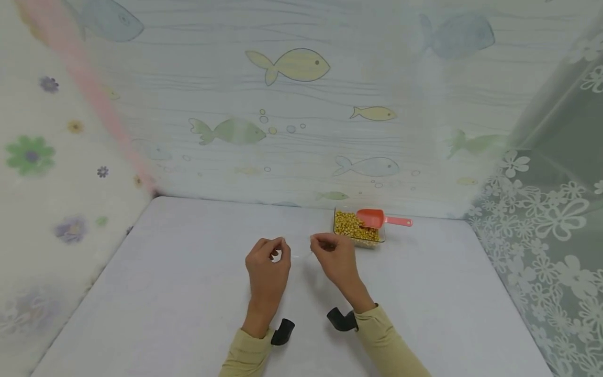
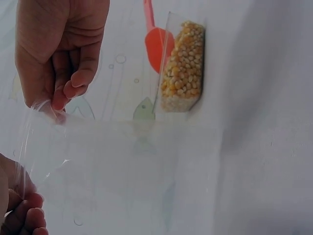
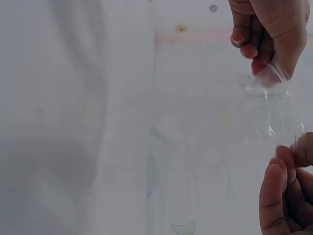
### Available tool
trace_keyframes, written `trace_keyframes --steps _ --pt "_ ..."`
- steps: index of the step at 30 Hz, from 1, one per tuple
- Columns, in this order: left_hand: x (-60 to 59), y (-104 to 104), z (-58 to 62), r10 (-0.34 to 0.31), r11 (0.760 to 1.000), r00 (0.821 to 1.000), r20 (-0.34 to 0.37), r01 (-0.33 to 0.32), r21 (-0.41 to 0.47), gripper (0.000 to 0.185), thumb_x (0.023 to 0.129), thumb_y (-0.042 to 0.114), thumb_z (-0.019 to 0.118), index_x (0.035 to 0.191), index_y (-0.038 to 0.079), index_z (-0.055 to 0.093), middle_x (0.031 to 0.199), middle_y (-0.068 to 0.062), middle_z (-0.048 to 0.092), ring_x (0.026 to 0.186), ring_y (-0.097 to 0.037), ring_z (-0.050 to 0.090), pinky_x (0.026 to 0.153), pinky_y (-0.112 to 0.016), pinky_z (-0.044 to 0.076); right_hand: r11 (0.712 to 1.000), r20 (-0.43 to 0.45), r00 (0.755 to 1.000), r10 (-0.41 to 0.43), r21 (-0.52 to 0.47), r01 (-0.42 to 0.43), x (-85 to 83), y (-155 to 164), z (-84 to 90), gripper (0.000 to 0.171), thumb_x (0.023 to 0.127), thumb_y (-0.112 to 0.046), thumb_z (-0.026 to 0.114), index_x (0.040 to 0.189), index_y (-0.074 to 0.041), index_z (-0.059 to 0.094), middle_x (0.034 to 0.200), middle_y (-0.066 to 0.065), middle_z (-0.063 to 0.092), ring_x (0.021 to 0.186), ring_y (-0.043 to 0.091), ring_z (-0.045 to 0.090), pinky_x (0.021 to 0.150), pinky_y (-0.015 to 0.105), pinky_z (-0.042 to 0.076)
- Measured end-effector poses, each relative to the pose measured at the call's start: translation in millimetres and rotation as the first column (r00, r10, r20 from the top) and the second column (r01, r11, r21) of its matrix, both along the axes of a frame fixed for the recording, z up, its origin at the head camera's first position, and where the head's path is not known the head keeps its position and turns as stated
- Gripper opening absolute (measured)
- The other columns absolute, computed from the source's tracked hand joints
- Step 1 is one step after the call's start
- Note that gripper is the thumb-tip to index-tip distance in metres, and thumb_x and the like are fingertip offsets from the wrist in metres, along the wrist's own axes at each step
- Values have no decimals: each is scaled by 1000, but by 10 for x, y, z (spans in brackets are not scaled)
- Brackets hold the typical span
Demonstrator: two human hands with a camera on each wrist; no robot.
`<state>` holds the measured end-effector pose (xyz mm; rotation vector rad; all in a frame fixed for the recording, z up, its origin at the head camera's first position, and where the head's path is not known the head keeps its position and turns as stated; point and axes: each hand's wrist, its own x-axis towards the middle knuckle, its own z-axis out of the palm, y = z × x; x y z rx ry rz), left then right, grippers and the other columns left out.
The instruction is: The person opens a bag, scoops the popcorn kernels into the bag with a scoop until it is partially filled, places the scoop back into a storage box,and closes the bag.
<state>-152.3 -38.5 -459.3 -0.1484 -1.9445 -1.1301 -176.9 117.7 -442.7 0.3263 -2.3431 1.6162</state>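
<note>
Head view: both hands up over the middle of the white table (image 1: 165, 293), a clear plastic bag (image 1: 300, 255) stretched between them, barely visible from this angle. Left hand (image 1: 267, 267) pinches one top edge of the bag between thumb and fingertips, other fingers curled in. Right hand (image 1: 334, 257) pinches the opposite edge the same way. Hands sit near each other, not touching. Left wrist view shows the bag (image 2: 122, 166) better: thin transparent film hanging down from the right hand (image 2: 58, 49), whose fingertips (image 2: 73, 88) clamp its upper corner; the left hand (image 2: 19, 205) holds the lower near corner at frame edge. Right wrist view: bag (image 3: 274, 112) crinkled between the left hand (image 3: 266, 34) above and the right hand (image 3: 288, 191) below, both gripping film. Can't tell whether the bag mouth is open. Just behind the right hand, a clear rectangular container (image 1: 359, 230) of yellow corn kernels (image 1: 353, 224) stands near the back wall, with a red scoop (image 1: 377, 218) lying in it, bowl on the kernels, handle sticking out over the right rim. Fish-pattern sheet (image 1: 292, 104) behind, floral sheets on both sides.
</note>
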Motion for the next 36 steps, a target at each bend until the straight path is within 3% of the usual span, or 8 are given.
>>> trace_keyframes --steps 7,14,26,36 --pt "4 -11 -9 18 1000 999 -35 -18 -7 13 80 -13 70 88 -5 78 76 -13 67 63 -23 59 55 -38 51 1000 15 1000 -22 15 21 -4 27 11 8 90 -5 73 92 -2 80 78 6 74 69 13 65 64 22 55" --pt "18 -51 -13 39 999 999 -21 -39 -11 7 79 -9 76 83 -3 78 75 -11 69 65 -22 62 57 -37 52 999 67 997 -39 30 37 -1 69 14 8 88 -4 73 92 0 79 80 7 74 73 17 67 65 23 57" --pt "37 -47 -10 28 999 997 -77 -30 -25 12 78 -13 76 89 -7 78 77 -14 67 67 -28 64 61 -37 55 999 -22 1000 -17 41 18 37 70 27 2 85 -3 76 84 -4 77 75 5 73 68 14 67 63 24 57" --pt "35 -3 17 1 999 998 -65 -3 -41 11 79 -13 76 87 -7 78 76 -13 68 64 -26 62 58 -37 54 998 -72 997 -42 45 45 17 25 11 6 89 -5 75 90 -1 78 79 7 75 70 14 68 64 23 57"
